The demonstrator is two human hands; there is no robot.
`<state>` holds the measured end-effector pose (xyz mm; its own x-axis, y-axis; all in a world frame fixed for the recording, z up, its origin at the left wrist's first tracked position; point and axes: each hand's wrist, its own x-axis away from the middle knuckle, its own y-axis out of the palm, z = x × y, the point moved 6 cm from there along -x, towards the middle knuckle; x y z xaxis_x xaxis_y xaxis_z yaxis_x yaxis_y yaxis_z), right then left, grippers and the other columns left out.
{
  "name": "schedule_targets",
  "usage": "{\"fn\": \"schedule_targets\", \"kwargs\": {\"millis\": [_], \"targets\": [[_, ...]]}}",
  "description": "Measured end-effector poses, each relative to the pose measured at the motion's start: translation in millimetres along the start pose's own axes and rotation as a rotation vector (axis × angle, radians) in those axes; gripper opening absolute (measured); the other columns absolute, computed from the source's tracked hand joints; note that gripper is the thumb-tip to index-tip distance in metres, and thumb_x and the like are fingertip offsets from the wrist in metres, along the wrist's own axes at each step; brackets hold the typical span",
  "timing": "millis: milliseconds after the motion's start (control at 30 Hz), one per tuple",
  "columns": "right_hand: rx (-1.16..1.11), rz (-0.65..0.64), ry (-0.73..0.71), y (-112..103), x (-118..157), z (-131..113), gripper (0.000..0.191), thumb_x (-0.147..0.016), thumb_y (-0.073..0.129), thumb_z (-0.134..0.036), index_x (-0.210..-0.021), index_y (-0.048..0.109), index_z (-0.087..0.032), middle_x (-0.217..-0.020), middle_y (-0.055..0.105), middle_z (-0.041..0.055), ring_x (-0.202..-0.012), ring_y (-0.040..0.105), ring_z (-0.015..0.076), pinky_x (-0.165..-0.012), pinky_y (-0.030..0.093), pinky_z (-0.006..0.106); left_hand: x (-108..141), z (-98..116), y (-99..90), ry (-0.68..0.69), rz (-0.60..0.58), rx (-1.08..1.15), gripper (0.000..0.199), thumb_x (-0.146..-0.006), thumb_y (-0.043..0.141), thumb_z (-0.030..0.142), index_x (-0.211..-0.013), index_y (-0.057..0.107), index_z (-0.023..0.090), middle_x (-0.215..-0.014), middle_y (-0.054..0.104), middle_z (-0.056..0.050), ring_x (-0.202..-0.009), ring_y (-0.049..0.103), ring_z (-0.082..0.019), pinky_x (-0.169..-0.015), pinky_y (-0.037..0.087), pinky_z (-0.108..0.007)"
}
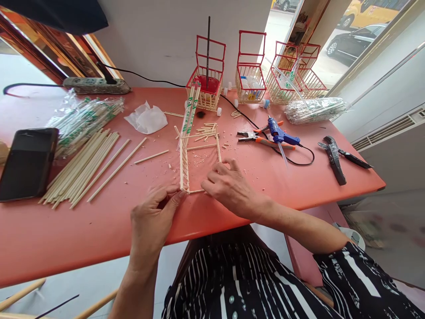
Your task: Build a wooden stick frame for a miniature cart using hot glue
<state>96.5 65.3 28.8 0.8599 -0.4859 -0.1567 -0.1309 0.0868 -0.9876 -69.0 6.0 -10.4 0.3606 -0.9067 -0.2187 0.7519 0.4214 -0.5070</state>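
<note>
A small frame of pale wooden sticks (183,166) stands on the pink table (133,230), its left side a ladder-like panel. My left hand (156,212) pinches the frame's near left corner between thumb and finger. At the near right side, my right hand (229,186) has its fingers curled round the end of the front stick; the fingertips are partly hidden. Short cut sticks (206,131) and crumbs lie inside and behind the frame. Wrapped chopsticks (191,110) lean just behind it.
Loose long sticks (83,168), a phone (28,164) and wrapped bundles (89,115) lie left. Red-trimmed stick baskets (250,82) stand at the back. To the right are a blue glue gun (280,135), orange-handled pliers (265,141) and black cutters (335,161).
</note>
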Motion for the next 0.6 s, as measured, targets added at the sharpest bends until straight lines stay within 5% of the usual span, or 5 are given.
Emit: {"fn": "schedule_targets", "kwargs": {"millis": [200,600], "targets": [[-0.072,0.070,-0.023,-9.1,9.0,6.8,0.021,-0.104,0.055,-0.032,-0.097,0.065,-0.016,-0.103,0.070,0.0079,-0.103,0.051,0.0230,-0.100,0.027,0.042,-0.6,0.2,0.1,-0.019,0.003,0.007,0.022,-0.084,0.069,0.047,-0.088,0.078,0.027,-0.089,0.075,0.001,-0.087,0.068,-0.019,-0.080,0.053,-0.030],[-0.189,0.341,0.096,-23.3,30.4,33.2,0.018,-0.105,0.054,-0.032,-0.105,0.068,-0.020,-0.126,0.068,0.0083,-0.120,0.053,0.0223,-0.103,0.033,0.037,1.5,-3.4,-0.7,-0.047,0.030,0.015,0.018,-0.082,0.074,0.044,-0.091,0.079,0.029,-0.090,0.076,0.004,-0.083,0.068,-0.017,-0.080,0.053,-0.027]]}}
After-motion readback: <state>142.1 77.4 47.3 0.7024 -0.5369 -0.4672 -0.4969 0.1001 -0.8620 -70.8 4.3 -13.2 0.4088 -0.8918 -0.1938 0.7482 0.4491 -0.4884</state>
